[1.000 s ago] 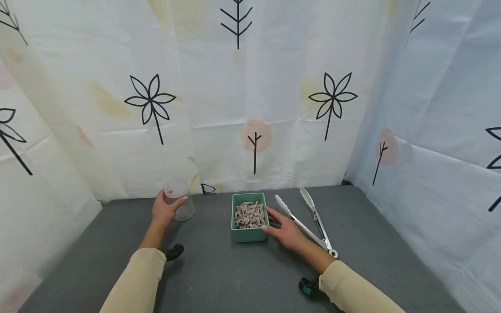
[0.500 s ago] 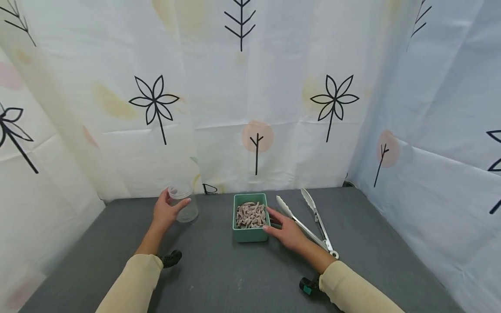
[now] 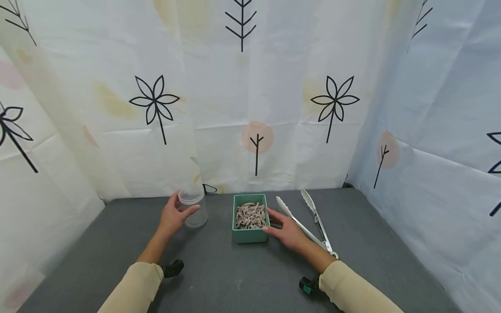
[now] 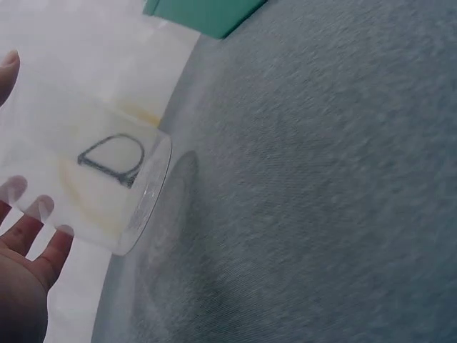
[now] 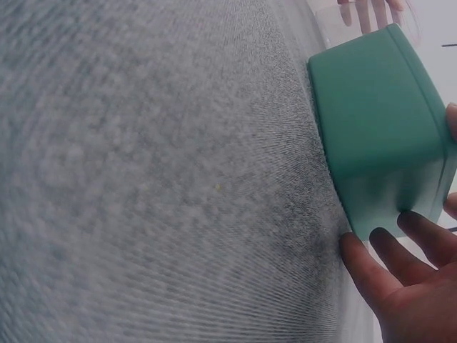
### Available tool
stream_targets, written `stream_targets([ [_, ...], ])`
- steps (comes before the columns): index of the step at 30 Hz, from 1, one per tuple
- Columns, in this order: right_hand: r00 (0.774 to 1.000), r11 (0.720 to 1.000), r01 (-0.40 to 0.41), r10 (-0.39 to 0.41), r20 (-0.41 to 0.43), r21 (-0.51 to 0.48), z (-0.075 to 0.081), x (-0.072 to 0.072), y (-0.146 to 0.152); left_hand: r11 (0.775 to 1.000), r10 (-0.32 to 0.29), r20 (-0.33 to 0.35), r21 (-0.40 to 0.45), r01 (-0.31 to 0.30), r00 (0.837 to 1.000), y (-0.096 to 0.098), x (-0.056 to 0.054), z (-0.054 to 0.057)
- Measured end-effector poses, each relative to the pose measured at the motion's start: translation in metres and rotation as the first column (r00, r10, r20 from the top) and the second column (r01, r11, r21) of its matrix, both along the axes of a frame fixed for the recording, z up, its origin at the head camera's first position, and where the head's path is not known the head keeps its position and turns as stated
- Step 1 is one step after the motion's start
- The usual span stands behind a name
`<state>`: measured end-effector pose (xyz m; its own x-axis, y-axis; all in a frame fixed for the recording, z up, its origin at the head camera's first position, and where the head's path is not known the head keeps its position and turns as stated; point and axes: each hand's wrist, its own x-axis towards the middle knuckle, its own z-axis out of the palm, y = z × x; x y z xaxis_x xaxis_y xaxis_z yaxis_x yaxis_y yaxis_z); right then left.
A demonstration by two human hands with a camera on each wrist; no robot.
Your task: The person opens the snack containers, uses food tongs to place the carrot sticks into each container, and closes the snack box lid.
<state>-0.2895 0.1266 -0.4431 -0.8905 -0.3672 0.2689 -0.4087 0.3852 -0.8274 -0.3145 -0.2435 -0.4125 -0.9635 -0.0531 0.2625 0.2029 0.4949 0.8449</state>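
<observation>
The person's left hand [image 3: 172,217] is curled round a clear, cylindrical plastic jar [image 3: 198,213] at the far left of the table, its thumb on the near side and its fingers on the left side. The jar stands roughly upright; whether its base touches the table, I cannot tell.

The right hand [image 3: 288,234] grips the near right corner of a green, rectangular box [image 3: 250,236], thumb at the near side by the rim. Its other fingers are slightly spread, with fingertips against the right wall. The box rests right of the jar, apart from it, and holds a heap of greyish-brown, elongated pieces [image 3: 250,215].

Just beyond the right hand, to the right, a pair of silver metal tongs [image 3: 320,224] lies spread apart, tips toward the far side.

Both arms wear beige sleeves [image 3: 135,287], and a black device [image 3: 172,269] sits at each wrist. Under everything is a dark grey, fabric-like tabletop [image 3: 219,278]; white cloth [image 3: 282,56] with black plant drawings hangs behind.
</observation>
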Motion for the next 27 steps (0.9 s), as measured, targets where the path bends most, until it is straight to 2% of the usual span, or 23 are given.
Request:
stream_targets([
  [7,1.0,1.0,0.018,-0.018,0.02,0.0,-0.001,0.0,0.0,0.998,-0.06,-0.064,0.014,0.061,0.996,0.011,0.004,-0.011],
  [18,0.999,1.0,0.019,-0.018,0.046,-0.009,0.003,0.0,-0.001,0.986,-0.139,-0.094,0.075,0.146,0.986,0.035,0.006,-0.013],
  [27,0.998,1.0,-0.002,0.002,0.057,-0.001,0.038,0.025,-0.007,0.976,-0.158,-0.075,0.139,0.167,0.985,0.048,0.007,-0.016],
])
